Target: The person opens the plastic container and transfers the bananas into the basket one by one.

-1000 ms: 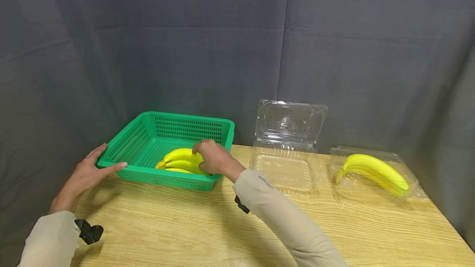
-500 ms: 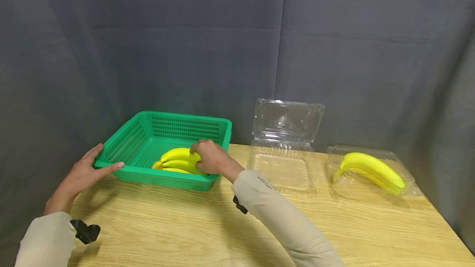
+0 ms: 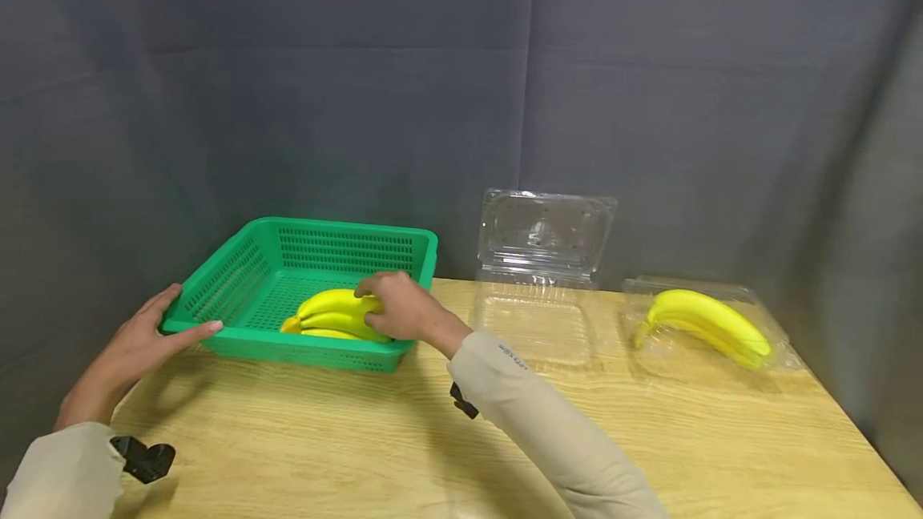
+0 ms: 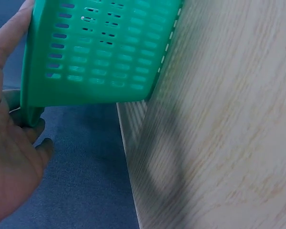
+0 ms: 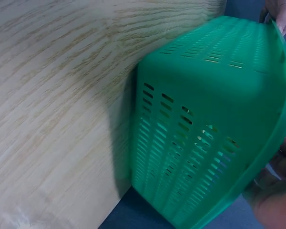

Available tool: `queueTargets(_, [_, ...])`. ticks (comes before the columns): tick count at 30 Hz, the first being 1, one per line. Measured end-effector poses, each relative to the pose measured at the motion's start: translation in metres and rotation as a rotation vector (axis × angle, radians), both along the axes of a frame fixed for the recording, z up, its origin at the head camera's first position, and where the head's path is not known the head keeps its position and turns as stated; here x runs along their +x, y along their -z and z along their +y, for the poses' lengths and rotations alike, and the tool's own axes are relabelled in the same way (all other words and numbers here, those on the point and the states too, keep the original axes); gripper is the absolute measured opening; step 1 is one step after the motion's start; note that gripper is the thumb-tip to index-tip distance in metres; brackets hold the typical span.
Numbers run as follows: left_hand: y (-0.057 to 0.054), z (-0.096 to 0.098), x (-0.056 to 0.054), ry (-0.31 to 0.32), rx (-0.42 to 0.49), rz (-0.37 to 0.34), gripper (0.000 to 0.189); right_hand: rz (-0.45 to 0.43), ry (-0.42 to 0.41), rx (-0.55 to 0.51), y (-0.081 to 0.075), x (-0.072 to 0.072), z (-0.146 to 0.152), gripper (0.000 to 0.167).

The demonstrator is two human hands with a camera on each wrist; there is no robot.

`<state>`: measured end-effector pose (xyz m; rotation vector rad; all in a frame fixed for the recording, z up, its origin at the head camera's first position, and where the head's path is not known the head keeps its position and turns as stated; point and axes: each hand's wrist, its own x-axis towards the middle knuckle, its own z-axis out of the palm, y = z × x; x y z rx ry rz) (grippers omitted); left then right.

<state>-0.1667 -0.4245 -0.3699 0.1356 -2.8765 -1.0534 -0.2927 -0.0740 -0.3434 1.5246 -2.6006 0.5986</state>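
Note:
At the left of the head view, a green plastic basket (image 3: 306,348) with slotted walls stands on the table. My left hand (image 3: 137,352) grips its front left corner, thumb over the front rim; in the left wrist view the fingers curl round the rim. Inside, by the front right corner, lies a bunch of yellow bananas (image 3: 333,314), stems to the left. My right hand (image 3: 404,309) reaches in over the right side and grips the bunch's right end between thumb and fingers. From the right wrist camera, the basket wall (image 5: 205,95) hides most of the bunch.
Right of the basket stands a clear plastic clamshell box (image 3: 537,319), its lid (image 3: 546,232) raised. Farther right, another clear box (image 3: 782,343) has bananas (image 3: 710,319) in it. A grey curtain (image 3: 360,102) hangs behind the wooden table (image 3: 346,439).
The head view has swung slightly to the right, so everything appears farther left. Both hands keep their places at the basket and on the banana bunch.

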Motion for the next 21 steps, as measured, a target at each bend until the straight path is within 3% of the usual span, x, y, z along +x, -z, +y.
queueTargets(11, [-0.001, -0.004, 0.002, 0.005, -0.082, -0.007, 0.099, 0.036, -0.071, -0.069, -0.014, 0.009, 0.0, 0.035])
queueTargets(15, [-0.004, -0.002, -0.003, -0.003, -0.121, 0.074, 0.093, 0.074, -0.055, -0.079, -0.021, 0.012, 0.002, 0.036])
queueTargets(21, [-0.012, 0.008, -0.01, -0.076, -0.196, 0.241, 0.086, 0.107, -0.043, -0.108, -0.029, 0.016, 0.011, 0.038])
